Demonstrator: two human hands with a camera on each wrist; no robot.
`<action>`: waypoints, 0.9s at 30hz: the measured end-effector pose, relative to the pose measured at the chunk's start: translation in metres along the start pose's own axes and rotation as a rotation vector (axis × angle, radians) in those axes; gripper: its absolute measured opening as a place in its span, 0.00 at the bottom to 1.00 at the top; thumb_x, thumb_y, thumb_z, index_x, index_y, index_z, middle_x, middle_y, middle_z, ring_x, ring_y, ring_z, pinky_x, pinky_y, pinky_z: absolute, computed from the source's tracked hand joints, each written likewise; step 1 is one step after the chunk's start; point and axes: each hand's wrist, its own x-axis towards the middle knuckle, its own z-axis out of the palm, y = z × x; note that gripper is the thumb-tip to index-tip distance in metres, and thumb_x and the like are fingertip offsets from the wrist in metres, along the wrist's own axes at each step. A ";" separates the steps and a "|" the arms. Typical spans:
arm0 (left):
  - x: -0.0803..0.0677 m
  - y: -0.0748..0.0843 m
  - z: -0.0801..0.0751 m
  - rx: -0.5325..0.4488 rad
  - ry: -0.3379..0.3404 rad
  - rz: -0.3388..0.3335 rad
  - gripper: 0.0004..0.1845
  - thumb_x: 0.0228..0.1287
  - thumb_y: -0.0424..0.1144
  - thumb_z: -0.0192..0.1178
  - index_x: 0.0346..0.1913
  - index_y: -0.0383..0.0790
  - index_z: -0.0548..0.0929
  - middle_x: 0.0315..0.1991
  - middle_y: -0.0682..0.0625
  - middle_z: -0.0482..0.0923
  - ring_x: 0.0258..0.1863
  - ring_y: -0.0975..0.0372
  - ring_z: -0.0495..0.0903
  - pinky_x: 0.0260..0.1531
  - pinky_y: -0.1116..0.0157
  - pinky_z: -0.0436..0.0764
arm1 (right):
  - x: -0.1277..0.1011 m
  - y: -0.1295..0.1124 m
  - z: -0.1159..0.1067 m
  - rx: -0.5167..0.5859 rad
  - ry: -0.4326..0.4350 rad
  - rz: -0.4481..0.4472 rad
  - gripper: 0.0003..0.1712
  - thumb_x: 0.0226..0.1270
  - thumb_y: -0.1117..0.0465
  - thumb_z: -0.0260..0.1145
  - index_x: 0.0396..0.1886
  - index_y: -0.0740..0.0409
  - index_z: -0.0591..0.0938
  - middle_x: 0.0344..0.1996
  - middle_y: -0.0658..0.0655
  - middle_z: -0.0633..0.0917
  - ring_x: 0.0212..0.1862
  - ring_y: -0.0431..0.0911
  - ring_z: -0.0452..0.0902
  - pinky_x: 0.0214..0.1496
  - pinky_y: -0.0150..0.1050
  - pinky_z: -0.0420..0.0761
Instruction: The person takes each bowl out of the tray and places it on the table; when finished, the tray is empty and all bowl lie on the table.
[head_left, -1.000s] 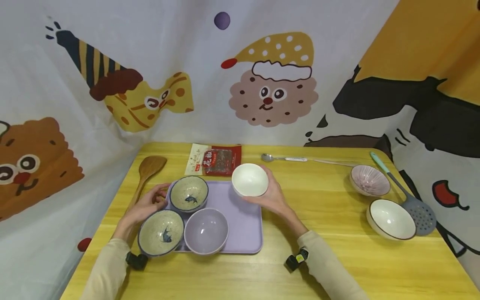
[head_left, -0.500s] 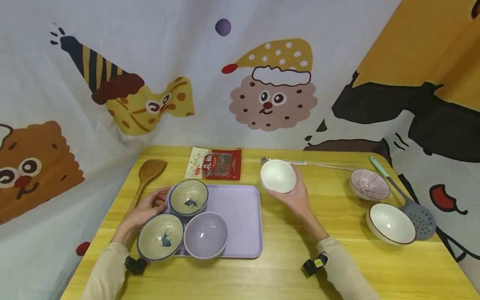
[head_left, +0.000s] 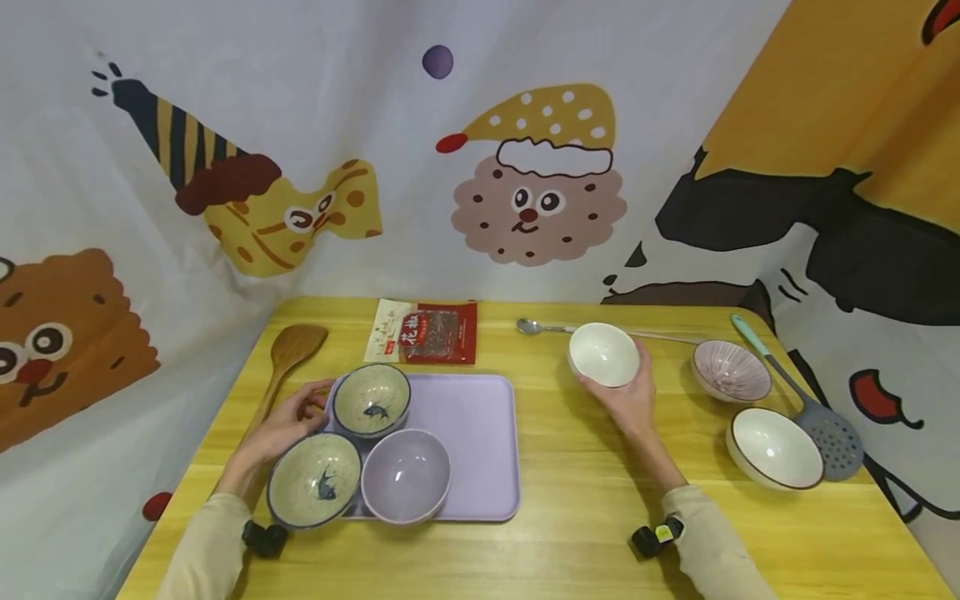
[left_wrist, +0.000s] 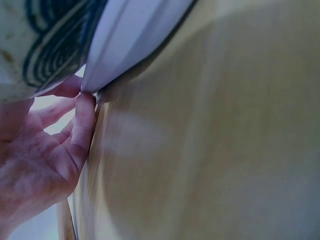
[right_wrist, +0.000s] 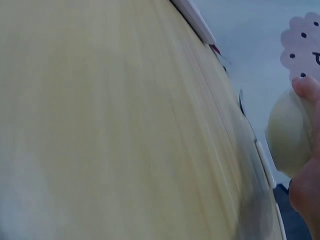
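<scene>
My right hand [head_left: 632,402] grips a small white bowl [head_left: 603,355] over the table, right of the purple tray [head_left: 480,450]; the right wrist view has the bowl's outer side [right_wrist: 289,135] at its right edge. At the tray's left edge, my left hand [head_left: 283,423] pinches the rim, with thumb and fingers meeting at the tray's corner [left_wrist: 117,45] in the left wrist view. Two speckled bowls with blue fish, one farther back [head_left: 371,400] and one nearer [head_left: 315,481], sit at the tray's left side. Beside them is a light purple bowl [head_left: 407,477].
A wooden spatula [head_left: 296,346] lies left of the tray, a red spice packet [head_left: 423,332] behind it. Farther right are a spoon [head_left: 531,326], a pink-streaked bowl [head_left: 731,371], a dark-rimmed white bowl [head_left: 775,448] and a grey slotted turner [head_left: 831,440].
The right hand has carried the white bowl rightward, from above the tray's far right corner to over the bare table. The left hand stays at the tray's left edge.
</scene>
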 end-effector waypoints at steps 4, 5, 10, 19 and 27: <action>-0.001 0.000 0.000 0.007 0.005 0.003 0.31 0.68 0.26 0.55 0.74 0.31 0.63 0.50 0.35 0.73 0.40 0.57 0.74 0.37 0.68 0.76 | 0.002 0.005 -0.009 -0.017 0.071 0.041 0.64 0.43 0.62 0.84 0.79 0.56 0.57 0.73 0.67 0.66 0.70 0.63 0.67 0.71 0.62 0.69; -0.001 0.000 0.001 0.009 0.004 0.005 0.31 0.68 0.26 0.55 0.74 0.31 0.63 0.50 0.35 0.73 0.40 0.57 0.74 0.37 0.68 0.76 | 0.002 0.006 -0.011 -0.024 0.089 0.049 0.64 0.43 0.62 0.84 0.79 0.57 0.57 0.73 0.67 0.66 0.70 0.63 0.67 0.71 0.62 0.68; -0.001 0.000 0.001 0.001 0.005 0.012 0.32 0.68 0.26 0.55 0.74 0.31 0.63 0.50 0.36 0.73 0.41 0.57 0.73 0.38 0.68 0.75 | 0.003 0.012 -0.019 -0.025 0.157 0.067 0.65 0.42 0.61 0.85 0.78 0.60 0.57 0.72 0.68 0.67 0.69 0.63 0.67 0.71 0.62 0.69; 0.000 -0.003 0.001 -0.020 0.003 0.013 0.32 0.68 0.26 0.56 0.74 0.31 0.63 0.50 0.36 0.73 0.41 0.58 0.73 0.38 0.68 0.75 | 0.003 0.019 -0.028 -0.059 0.288 0.144 0.66 0.41 0.59 0.85 0.79 0.58 0.56 0.72 0.67 0.66 0.71 0.62 0.65 0.74 0.59 0.65; 0.000 -0.005 0.002 -0.023 0.011 0.043 0.32 0.67 0.25 0.56 0.73 0.30 0.64 0.49 0.36 0.74 0.39 0.62 0.74 0.37 0.69 0.76 | 0.004 0.019 -0.032 -0.109 0.321 0.178 0.70 0.41 0.55 0.86 0.80 0.56 0.53 0.74 0.66 0.63 0.73 0.62 0.62 0.75 0.60 0.62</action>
